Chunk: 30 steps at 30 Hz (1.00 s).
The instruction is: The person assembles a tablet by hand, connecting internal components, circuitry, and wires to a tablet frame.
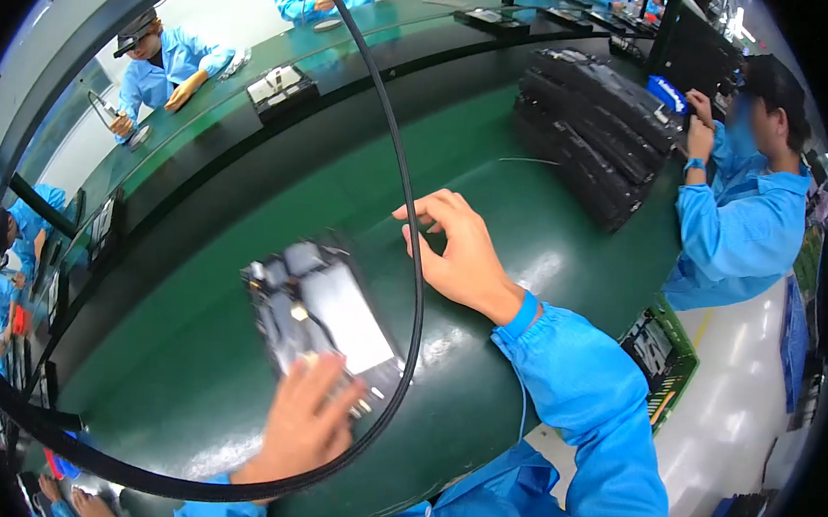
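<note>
On the green tabletop lies an electronic assembly point(344, 316) with a black frame, grey modules and a bright flat silver-white plate; it is blurred by motion. My left hand point(304, 422) is over its near edge, smeared, with fingers stretched out and apart; whether it touches the assembly I cannot tell. To the right of the assembly, my right hand point(457, 252) hovers above the table. Its fingers are bent with a gap to the thumb, and nothing shows between them. A blue band point(522, 314) circles that wrist.
A black cable point(409, 192) loops across the view. Stacked black units point(588, 127) stand at the far right, near a co-worker point(744, 203) whose hands are by a blue item point(669, 94). A conveyor carries another unit point(280, 94). A green crate point(677, 374) sits right of my arm.
</note>
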Each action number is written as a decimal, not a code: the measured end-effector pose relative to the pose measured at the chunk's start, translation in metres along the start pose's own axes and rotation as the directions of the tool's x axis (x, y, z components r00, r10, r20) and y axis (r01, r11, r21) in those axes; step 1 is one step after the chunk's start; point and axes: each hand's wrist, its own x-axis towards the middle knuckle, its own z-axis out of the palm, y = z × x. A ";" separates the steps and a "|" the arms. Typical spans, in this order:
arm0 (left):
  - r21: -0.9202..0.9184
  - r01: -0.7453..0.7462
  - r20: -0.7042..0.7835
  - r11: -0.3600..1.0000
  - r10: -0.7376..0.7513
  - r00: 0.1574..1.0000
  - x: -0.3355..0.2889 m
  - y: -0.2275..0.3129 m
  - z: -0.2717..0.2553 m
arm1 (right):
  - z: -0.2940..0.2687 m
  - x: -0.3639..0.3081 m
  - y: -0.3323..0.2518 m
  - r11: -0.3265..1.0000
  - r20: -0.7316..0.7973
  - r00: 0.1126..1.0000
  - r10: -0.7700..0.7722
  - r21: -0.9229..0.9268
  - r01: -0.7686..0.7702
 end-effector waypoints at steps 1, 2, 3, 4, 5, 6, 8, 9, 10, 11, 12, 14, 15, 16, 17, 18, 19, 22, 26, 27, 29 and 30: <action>-0.020 0.028 -0.058 0.999 -0.029 0.998 0.013 -0.013 -0.004 | -0.008 -0.001 0.005 0.998 -0.006 1.000 0.008 -0.060 -0.008; 0.014 0.052 -0.139 0.999 -0.049 0.989 0.019 -0.036 -0.002 | -0.014 -0.002 0.005 0.997 -0.022 1.000 -0.006 -0.081 0.004; 0.043 0.087 -0.201 0.995 -0.076 0.977 0.026 -0.053 -0.006 | -0.024 -0.002 -0.006 0.995 -0.028 1.000 -0.011 -0.100 0.009; 0.084 0.133 -0.245 0.988 -0.108 0.963 0.027 -0.078 -0.010 | -0.028 -0.001 -0.020 0.996 -0.020 0.998 -0.057 -0.069 0.055; 0.112 0.152 -0.286 0.982 -0.115 0.951 0.026 -0.107 -0.014 | -0.033 0.002 -0.035 0.994 -0.012 0.995 -0.100 -0.043 0.100; 0.114 0.186 -0.300 0.976 -0.145 0.943 0.028 -0.130 -0.019 | -0.053 0.005 -0.045 0.970 0.074 0.977 -0.199 -0.125 0.207; 0.105 0.239 -0.343 0.965 -0.190 0.920 0.025 -0.169 -0.026 | -0.098 0.024 -0.068 0.938 0.127 0.956 -0.266 -0.193 0.287; 0.100 0.276 -0.370 0.956 -0.222 0.902 0.023 -0.181 -0.028 | -0.123 0.033 -0.073 0.904 0.176 0.933 -0.315 -0.245 0.351; 0.150 0.311 -0.404 0.939 -0.229 0.886 0.016 -0.196 -0.029 | -0.152 0.041 -0.060 0.888 0.145 0.937 -0.319 -0.301 0.348; 0.199 0.348 -0.441 0.916 -0.233 0.867 0.009 -0.207 -0.028 | -0.183 0.052 -0.044 0.868 0.112 0.938 -0.329 -0.355 0.347; 0.216 0.373 -0.493 0.902 -0.229 0.840 0.006 -0.210 -0.026 | -0.205 0.064 -0.037 0.823 0.068 0.963 -0.262 -0.505 0.259; 0.215 0.314 -0.501 0.925 -0.172 0.848 0.007 -0.202 -0.022 | -0.259 0.078 -0.023 0.647 0.015 0.992 -0.125 -0.757 0.093; 0.225 0.258 -0.503 0.940 -0.114 0.857 0.011 -0.196 -0.020 | -0.289 0.082 -0.006 0.525 0.005 0.998 -0.057 -0.851 0.035; 0.219 0.229 -0.499 0.948 -0.093 0.862 0.009 -0.188 -0.020 | -0.303 0.086 0.014 0.473 -0.043 0.988 0.150 -0.874 -0.110; 0.213 0.200 -0.498 0.956 -0.070 0.864 0.011 -0.180 -0.016 | -0.325 0.087 0.027 0.372 -0.111 0.930 0.351 -0.895 -0.247; 0.193 0.183 -0.490 0.964 -0.067 0.869 0.012 -0.172 -0.013 | -0.350 0.090 0.050 0.381 -0.117 0.828 0.548 -0.847 -0.372; 0.161 0.149 -0.486 0.976 -0.053 0.873 0.020 -0.166 -0.008 | -0.385 0.082 0.084 0.472 -0.068 0.797 0.600 -0.775 -0.421; 0.136 0.179 -0.482 0.974 -0.093 0.871 0.007 -0.160 -0.008 | -0.352 0.097 0.067 0.465 -0.059 0.770 0.636 -0.767 -0.443; 0.124 0.166 -0.492 0.978 -0.084 0.866 0.001 -0.149 -0.010 | -0.331 0.092 0.041 0.420 -0.194 0.927 0.321 -0.848 -0.323; 0.124 0.177 -0.499 0.976 -0.093 0.861 0.000 -0.146 -0.011 | -0.309 0.089 0.018 0.363 -0.210 0.958 0.197 -0.892 -0.270; 0.098 0.100 -0.508 0.990 -0.037 0.860 0.004 -0.133 -0.005 | -0.289 0.075 -0.003 0.438 -0.181 0.983 0.035 -0.881 -0.178; 0.083 0.088 -0.525 0.993 -0.031 0.851 0.004 -0.127 -0.003 | -0.265 0.069 -0.029 0.603 -0.150 0.975 0.164 -0.767 -0.220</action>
